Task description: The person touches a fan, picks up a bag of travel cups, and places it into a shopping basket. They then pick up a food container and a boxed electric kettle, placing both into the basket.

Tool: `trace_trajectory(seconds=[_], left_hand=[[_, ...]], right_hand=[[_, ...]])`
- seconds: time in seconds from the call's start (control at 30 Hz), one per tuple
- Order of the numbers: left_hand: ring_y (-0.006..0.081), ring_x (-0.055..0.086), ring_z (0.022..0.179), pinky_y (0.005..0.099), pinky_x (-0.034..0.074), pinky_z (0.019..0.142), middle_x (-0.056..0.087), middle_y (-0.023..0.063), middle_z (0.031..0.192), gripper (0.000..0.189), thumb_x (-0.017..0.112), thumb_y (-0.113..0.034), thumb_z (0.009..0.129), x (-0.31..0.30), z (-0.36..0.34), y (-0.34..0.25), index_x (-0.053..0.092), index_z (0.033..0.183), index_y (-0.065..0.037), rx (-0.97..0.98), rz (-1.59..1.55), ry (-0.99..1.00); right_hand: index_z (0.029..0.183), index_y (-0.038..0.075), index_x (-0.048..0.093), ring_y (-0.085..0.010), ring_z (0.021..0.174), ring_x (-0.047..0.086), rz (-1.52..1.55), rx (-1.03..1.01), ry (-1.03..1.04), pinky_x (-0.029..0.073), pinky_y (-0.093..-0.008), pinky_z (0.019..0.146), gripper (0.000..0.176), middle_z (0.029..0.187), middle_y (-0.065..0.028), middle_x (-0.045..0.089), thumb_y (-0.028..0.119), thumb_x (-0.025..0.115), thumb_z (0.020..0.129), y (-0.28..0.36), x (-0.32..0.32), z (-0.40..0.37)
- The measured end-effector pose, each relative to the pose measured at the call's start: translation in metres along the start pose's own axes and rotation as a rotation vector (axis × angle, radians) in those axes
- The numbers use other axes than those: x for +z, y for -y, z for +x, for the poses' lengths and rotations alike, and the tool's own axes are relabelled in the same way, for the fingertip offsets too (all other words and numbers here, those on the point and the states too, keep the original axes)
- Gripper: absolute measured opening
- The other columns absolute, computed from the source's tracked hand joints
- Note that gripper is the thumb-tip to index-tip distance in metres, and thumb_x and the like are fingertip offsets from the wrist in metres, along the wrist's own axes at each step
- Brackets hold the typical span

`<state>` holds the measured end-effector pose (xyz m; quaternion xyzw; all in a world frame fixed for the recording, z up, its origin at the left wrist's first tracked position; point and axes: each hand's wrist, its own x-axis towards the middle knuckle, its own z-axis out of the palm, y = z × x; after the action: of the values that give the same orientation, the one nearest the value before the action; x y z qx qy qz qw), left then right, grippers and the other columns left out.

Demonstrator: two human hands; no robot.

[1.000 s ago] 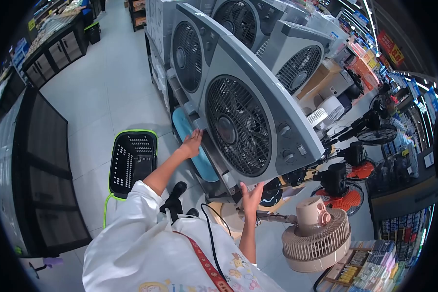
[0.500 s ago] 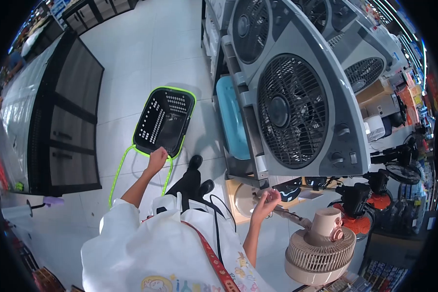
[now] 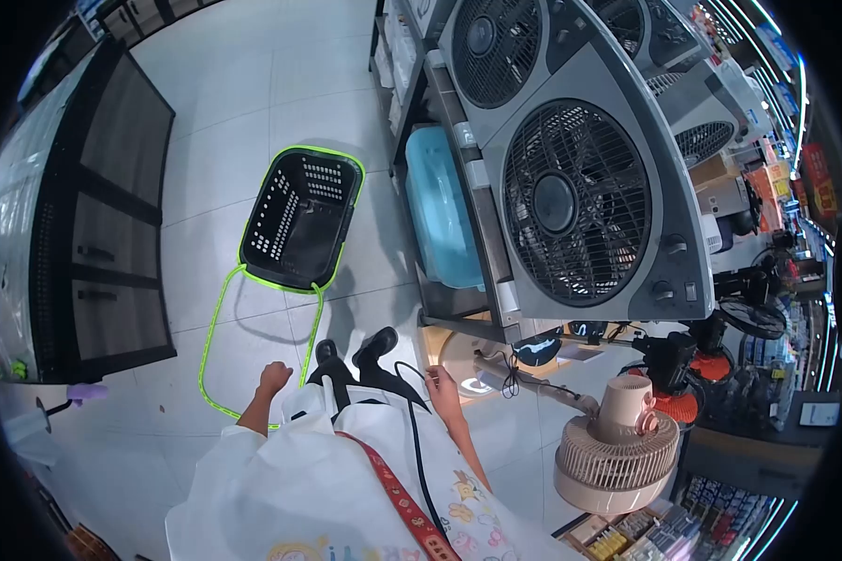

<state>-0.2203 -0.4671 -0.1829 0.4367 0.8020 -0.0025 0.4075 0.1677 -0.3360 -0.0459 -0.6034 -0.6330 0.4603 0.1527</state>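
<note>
My left hand is closed in a loose fist beside the green handle, and nothing shows in it. The handle hangs out from a black basket with a green rim on the floor. To the right, my right hand has its fingers loosely bent and apart, with no object visible in it. A thin black cable runs down over my white top and loops close to that hand. A red patterned strap crosses the top.
Box fans stand on a rack at the right, with a blue tub on its lower shelf. A beige fan is at the lower right. A dark cabinet stands at the left, and black shoes show below.
My left hand has moved down and left, away from the basket. My right hand has moved left toward my body. The view has shifted, and the feet have changed position.
</note>
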Motion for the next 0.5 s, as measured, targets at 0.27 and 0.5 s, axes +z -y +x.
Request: trace_trajectory(seconds=[0.27,0.5], left_hand=[[0.0385,0.056,0.079,0.0447,0.044,0.073,0.059,0.0227,0.08,0.036,0.049,-0.033,0.073,0.009,-0.001,0.029,0.059,0.069,0.001,0.007,-0.153,0.058],[0.0309,0.06,0.072,0.0384,0.046,0.07,0.062,0.0177,0.072,0.034,0.05,-0.033,0.07,0.023,0.0,0.057,0.063,0.068,-0.002,-0.003,-0.085,0.205]], right_hand=[[0.097,0.001,0.053,-0.0222,0.069,0.06,-0.093,0.136,0.206,0.047,-0.031,0.065,0.02,0.083,-0.0138,0.06,0.013,0.053,0.081,-0.028,0.059,-0.03],[0.094,0.001,0.054,-0.0156,0.072,0.059,0.098,0.266,0.067,0.047,-0.0266,0.067,0.017,0.08,-0.0099,0.061,0.01,0.052,0.081,-0.083,0.101,-0.066]])
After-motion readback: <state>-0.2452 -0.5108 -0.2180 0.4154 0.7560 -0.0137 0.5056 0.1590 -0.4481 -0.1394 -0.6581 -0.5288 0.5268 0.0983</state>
